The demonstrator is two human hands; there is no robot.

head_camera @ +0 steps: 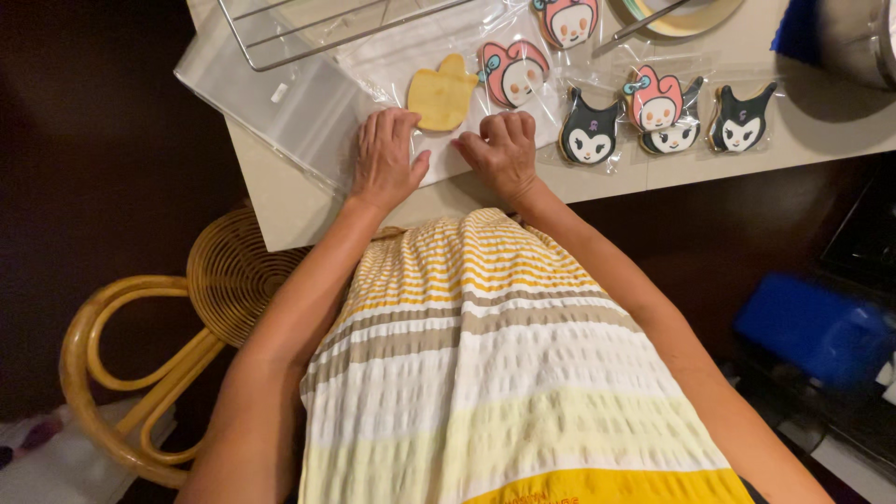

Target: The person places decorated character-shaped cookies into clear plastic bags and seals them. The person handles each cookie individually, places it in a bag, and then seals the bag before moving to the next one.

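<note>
Two hands work at the near edge of a pale desk (280,210), and the step in hand looks like bagging decorated cookies in clear sleeves. Just beyond and to the outside of the left hand (385,159) lies a stack of clear plastic bags (299,112), with a wire cooling rack (308,28) further out beyond it. Under both hands a single clear sleeve (448,154) lies flat; the left hand presses down on it with fingers spread and flat, gripping nothing, its fingertips touching the edge of a plain yellow cookie (441,95) that lies face down. The right hand (504,149) is curled, fingers drawn together, knuckles up, seemingly pinching the sleeve's edge, though whether it truly clamps the film I cannot tell.

Beyond the right hand sits a pink-and-white character cookie (513,73) already in wrap, with another pink one (567,21) further out. To the outside of the right hand lie the finished ones: a black-and-white cookie (590,131), then a pink cookie stacked on a black one (661,112), and another black cookie (742,121), all wrapped. A tape roll (686,17) rests at the far edge.

By my judgement, the yellow cookie is partly in or just at the sleeve's mouth; the next move calls for holding the film steady with one hand while seating the cookie gently, since the icing is fragile.
</note>
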